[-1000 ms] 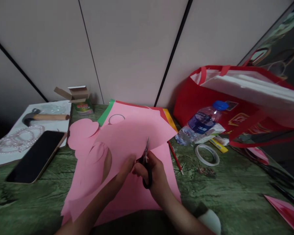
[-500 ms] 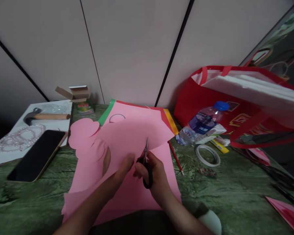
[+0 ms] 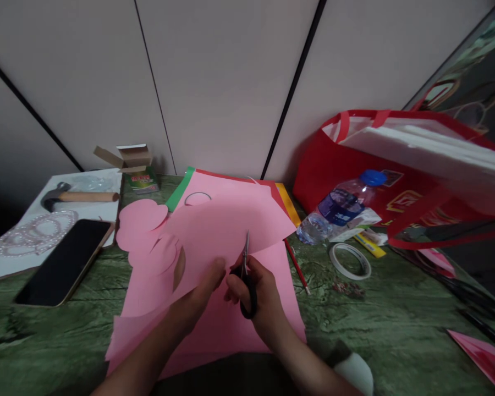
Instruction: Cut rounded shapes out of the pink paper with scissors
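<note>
My right hand (image 3: 258,294) grips a pair of small scissors (image 3: 247,275) by their black handles. The slim metal blades point away from me and look nearly closed, over a large sheet of pink paper (image 3: 214,236). My left hand (image 3: 208,283) holds this sheet with the thumb on top; some fingers show past its left edge and the rest are hidden underneath. The sheet is raised and slightly bent above more pink sheets (image 3: 268,324). Several rounded pink paper cut-outs (image 3: 140,220) lie to the left of my left hand.
At left are a phone (image 3: 64,264), a hammer (image 3: 82,196), beaded strands (image 3: 37,234) and a small open box (image 3: 140,173). At right are a red pencil (image 3: 297,267), a tape roll (image 3: 365,269), a water bottle (image 3: 338,206) and a large red bag (image 3: 325,154).
The pink sheet's near left corner has shifted slightly up and to the right, and its right corner slightly right. My hands and the scissors are almost unmoved.
</note>
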The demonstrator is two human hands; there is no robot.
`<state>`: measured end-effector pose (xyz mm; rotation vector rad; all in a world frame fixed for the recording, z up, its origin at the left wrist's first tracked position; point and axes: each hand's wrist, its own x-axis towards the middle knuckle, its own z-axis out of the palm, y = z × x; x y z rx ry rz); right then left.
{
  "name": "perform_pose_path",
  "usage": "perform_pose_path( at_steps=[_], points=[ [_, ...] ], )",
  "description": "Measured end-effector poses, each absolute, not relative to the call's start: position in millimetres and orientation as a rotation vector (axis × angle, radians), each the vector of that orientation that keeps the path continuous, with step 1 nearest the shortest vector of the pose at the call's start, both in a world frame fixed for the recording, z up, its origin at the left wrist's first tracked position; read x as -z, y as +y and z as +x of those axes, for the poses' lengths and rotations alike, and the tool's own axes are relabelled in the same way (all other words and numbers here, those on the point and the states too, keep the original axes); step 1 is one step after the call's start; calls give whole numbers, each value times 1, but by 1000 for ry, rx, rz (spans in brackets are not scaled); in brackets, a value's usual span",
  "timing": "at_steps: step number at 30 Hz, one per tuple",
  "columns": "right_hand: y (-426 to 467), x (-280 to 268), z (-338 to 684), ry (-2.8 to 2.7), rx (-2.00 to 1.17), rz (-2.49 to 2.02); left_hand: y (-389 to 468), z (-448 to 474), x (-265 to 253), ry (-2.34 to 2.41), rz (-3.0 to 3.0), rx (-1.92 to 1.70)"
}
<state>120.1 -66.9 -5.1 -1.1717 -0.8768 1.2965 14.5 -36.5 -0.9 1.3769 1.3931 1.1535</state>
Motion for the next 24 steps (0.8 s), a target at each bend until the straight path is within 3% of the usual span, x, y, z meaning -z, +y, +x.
perform_pose_path(
  at_steps=[8,24],
  points=[
    [-68,7,117,-871,-1328,-1162,-35,12,6,1223,1293,-1174],
    [-67,12,114,-859,-1347,-1147,-39,12,-13,1356,1194,-881]
  ],
)
